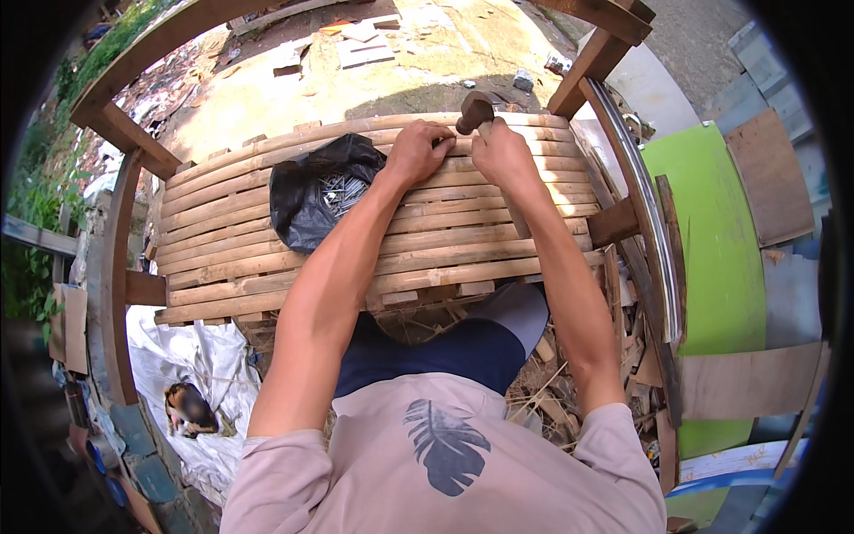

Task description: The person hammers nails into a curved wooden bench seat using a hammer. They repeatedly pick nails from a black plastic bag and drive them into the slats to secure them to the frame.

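My right hand [505, 158] is closed round a hammer [476, 110], its dark head raised just above the far slats. Part of the handle shows below my right wrist. Close to the left of the hammer head, my left hand [418, 153] rests on the bamboo slat platform [427, 233], thumb and fingers pinched together near a far slat. Whatever those fingers hold is too small to make out. Beside my left forearm lies an open black plastic bag [298, 214] with many loose nails [340, 194] inside.
Wooden posts and rails [123, 267] frame the platform on both sides. A green panel [707, 267] and boards lean at the right. A small animal [189, 409] sits on a white sack [227, 356] at lower left. Scrap wood [365, 49] lies on the ground beyond.
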The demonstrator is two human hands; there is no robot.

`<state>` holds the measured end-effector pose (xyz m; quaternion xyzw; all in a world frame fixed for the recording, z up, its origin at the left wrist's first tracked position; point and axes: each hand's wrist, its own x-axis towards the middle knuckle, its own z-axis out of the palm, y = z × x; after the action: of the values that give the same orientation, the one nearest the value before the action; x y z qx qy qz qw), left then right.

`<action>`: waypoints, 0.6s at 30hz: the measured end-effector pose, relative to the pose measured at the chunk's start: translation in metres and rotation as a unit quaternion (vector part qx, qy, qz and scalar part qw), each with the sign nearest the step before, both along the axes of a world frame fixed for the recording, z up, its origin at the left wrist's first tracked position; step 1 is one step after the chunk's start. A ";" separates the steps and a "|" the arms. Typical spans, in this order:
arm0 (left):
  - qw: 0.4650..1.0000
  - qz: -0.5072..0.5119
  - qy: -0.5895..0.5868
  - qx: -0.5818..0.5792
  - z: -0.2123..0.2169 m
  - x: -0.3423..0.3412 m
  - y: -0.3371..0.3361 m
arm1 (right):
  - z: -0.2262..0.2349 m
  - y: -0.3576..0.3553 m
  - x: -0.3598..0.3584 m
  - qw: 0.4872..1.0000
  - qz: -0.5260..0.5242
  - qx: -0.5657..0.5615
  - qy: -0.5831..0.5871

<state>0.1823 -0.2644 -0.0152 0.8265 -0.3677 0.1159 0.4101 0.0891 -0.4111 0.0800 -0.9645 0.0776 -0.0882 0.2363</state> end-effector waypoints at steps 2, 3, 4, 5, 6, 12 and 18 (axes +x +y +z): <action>1.000 0.001 0.004 0.006 -0.002 -0.001 0.001 | 0.003 -0.007 0.002 0.999 -0.019 0.046 0.008; 1.000 0.004 0.015 0.011 0.001 -0.002 0.000 | 0.005 -0.009 0.005 0.997 -0.029 0.068 0.009; 1.000 0.006 0.027 0.016 0.003 -0.004 -0.001 | 0.005 -0.009 0.002 0.997 -0.037 0.047 -0.038; 0.999 0.009 0.038 0.020 0.005 -0.005 -0.002 | 0.005 -0.008 0.002 0.996 -0.041 0.058 -0.050; 0.999 0.009 0.030 0.016 0.003 -0.004 -0.003 | 0.003 -0.006 0.000 0.995 -0.046 0.069 -0.061; 0.999 0.010 0.034 0.008 -0.001 -0.001 0.000 | 0.000 -0.005 0.002 0.996 -0.024 0.089 0.014; 0.998 0.018 0.050 0.029 0.006 -0.006 -0.003 | -0.008 -0.003 0.000 0.997 0.000 0.078 0.025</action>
<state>0.1758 -0.2670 -0.0091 0.8494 -0.3349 0.0711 0.4017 0.0889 -0.4142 0.0722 -0.9451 0.0905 -0.0582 0.3086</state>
